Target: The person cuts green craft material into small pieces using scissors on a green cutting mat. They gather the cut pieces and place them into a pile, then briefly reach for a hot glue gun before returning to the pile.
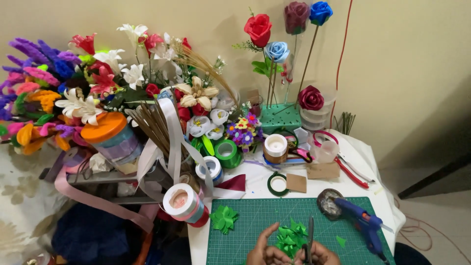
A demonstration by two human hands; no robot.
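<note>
Head view: left hand (265, 251) pinching the green ribbon flower (290, 238), fingers curled narrow around its edge; right hand (319, 253) closed on scissors (310, 235), blades upright just beside the petals, over the green cutting mat (245, 230). Risk of snipping a loop or nicking a fingertip, blades being so close. Second green bow (224, 218) lying left on the mat; blue glue gun (364, 223) near right, nozzle toward a round dish (328, 202), crowding the wrist. Ribbon spools (182, 202) and artificial flowers (122, 73) behind.

White table (255, 184): green cutting mat (255, 230), glue gun (362, 223), ribbon rolls (182, 202), poss. cardboard scraps (296, 182).
</note>
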